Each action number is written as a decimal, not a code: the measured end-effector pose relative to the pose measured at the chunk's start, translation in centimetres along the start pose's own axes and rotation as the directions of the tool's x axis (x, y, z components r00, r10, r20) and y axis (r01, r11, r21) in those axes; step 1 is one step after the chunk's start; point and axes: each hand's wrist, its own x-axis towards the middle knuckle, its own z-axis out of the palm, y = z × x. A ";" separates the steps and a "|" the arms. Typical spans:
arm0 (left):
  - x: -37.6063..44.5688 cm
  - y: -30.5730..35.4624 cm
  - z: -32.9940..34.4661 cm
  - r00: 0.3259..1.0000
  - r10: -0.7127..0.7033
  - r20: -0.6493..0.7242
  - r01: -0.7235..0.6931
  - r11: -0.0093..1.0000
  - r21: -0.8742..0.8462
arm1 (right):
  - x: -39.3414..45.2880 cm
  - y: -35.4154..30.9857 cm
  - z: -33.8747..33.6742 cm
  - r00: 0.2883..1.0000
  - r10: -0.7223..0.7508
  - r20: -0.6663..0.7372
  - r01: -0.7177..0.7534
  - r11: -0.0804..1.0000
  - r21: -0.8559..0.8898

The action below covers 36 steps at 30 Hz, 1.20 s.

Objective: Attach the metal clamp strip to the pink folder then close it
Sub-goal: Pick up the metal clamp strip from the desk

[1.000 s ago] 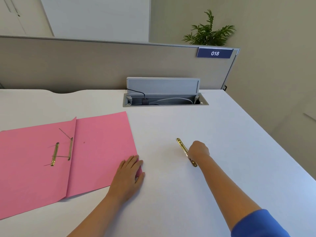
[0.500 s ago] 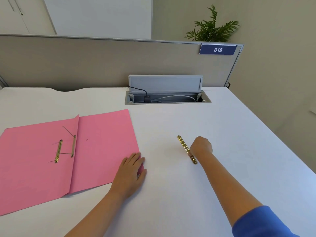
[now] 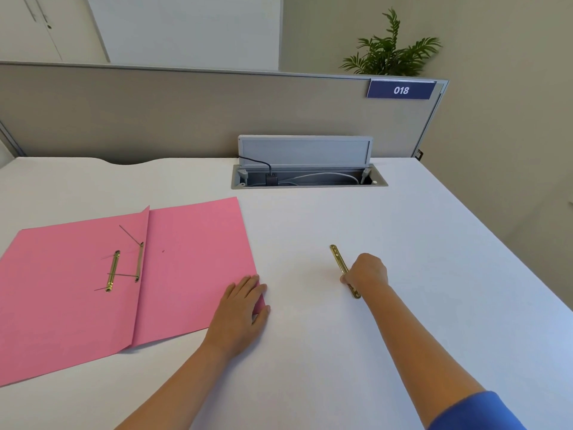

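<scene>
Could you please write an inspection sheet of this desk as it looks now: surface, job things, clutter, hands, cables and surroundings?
Surface: white desk, flat, no stains seen.
Job's things: pink folder lies open at left, its brass fastener with thin prongs near the fold; metal clamp strip lies on the desk at right, apart from the folder.
Clutter: nothing seen.
Hands: left hand flat on the folder's near right corner; right hand closed over the strip's near half, lift cannot be told.
Cables: black and white cables in the open cable tray.
Surroundings: grey partition, sign 018, plant behind.
</scene>
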 end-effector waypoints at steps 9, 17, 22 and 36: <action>0.0 0.0 -0.1 1.000 0.013 -0.003 -0.013 1.000 0.007 | -2.4 0.4 1.3 0.978 -0.200 0.053 0.201 0.980 -0.010; 0.2 0.0 -0.2 1.000 0.015 -0.014 -0.015 1.000 -0.002 | -3.8 2.8 1.5 0.993 -0.119 0.011 0.116 0.985 0.124; 0.0 0.2 -0.1 1.000 0.020 -0.013 -0.020 1.000 0.001 | -4.4 2.4 2.4 0.996 -0.087 -0.031 0.090 0.989 0.118; -0.3 0.3 -0.4 1.000 0.023 -0.007 -0.023 1.000 0.009 | -5.2 1.6 3.3 0.991 -0.112 0.076 0.108 0.993 0.051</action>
